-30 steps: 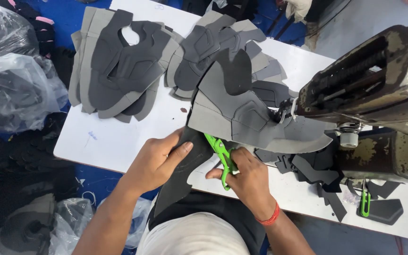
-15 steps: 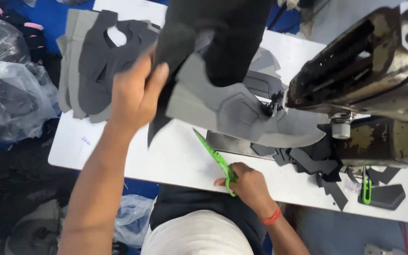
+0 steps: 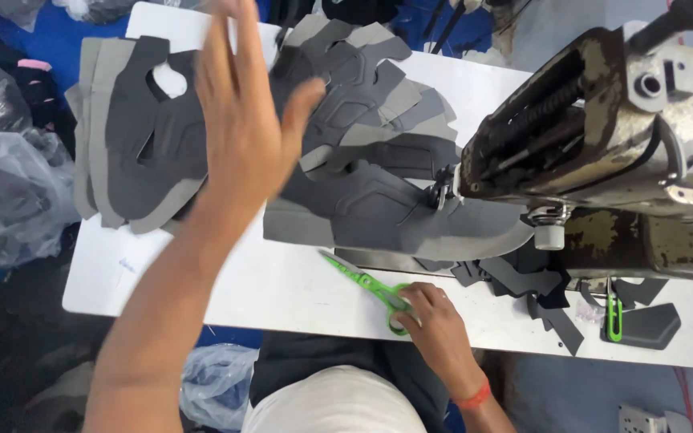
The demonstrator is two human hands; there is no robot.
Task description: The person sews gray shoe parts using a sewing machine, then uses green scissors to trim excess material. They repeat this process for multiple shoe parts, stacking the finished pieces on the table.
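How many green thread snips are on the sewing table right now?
2: one green snips under the right hand at the table's front edge, one at the far right by dark scraps.

Bare forearms, no sleeves showing. Thin red band [image 3: 473, 396] round the right wrist. White top [image 3: 334, 403], dark garment below it.

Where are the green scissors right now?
The green scissors lie on the white table near its front edge, with the right hand on their handles, just below the grey fabric piece.
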